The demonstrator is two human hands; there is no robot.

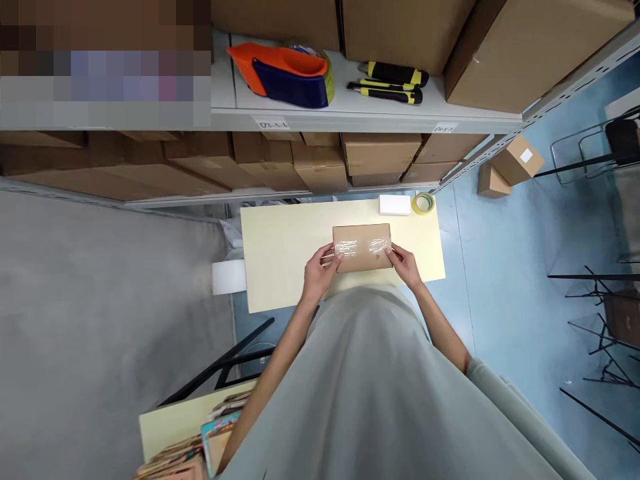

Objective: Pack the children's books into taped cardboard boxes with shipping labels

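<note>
A small brown cardboard box (363, 257) with shiny clear tape on its top is held level between my two hands, over the front part of a pale yellow table (285, 253). My left hand (320, 267) grips its left end, thumb on top and fingers at the side. At the right end, my right hand (403, 262) does the same. Beyond the box, a white box (395, 205) and a roll of yellowish tape (423, 203) sit at the table's back edge.
Above stands a shelf (380, 123) with an orange and blue tape dispenser (287, 77), several box cutters (393, 83) and large cartons (400, 30). More cartons (320, 163) fill the level below. Flattened cardboard (175, 460) lies at lower left. Folding chairs (607, 327) are at right.
</note>
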